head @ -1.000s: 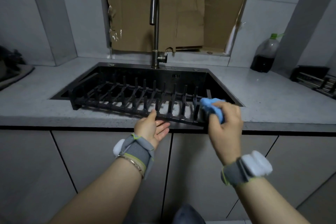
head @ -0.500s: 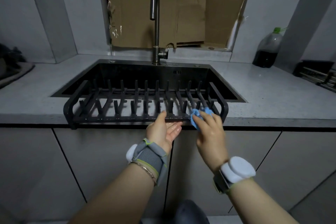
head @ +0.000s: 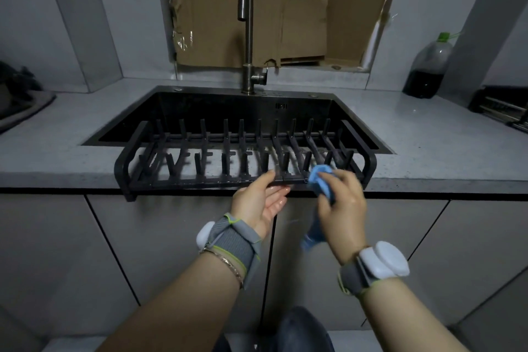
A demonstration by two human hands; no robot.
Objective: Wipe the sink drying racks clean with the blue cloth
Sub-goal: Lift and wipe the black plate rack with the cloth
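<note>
One drying rack point(head: 185, 181), its upright pegs in two rows, roughly ten to a row, the exact count unsure; one blue cloth point(head: 321, 173); two hands, a left hand point(head: 260, 200) and a right hand point(head: 341, 206); two grey wristbands, a left wristband point(head: 231, 243) and a right wristband point(head: 371, 266), each bearing one white device; one thin bracelet point(head: 228, 263); one sink point(head: 217, 106); one faucet point(head: 248, 23); one green-capped bottle point(head: 428, 66); one tabletop point(head: 428, 134); at least two cardboard sheets point(head: 228, 8); two dark objects, one at the tabletop's left edge point(head: 17, 100), one at its right edge point(head: 500, 106), both too cut off to name.
</note>
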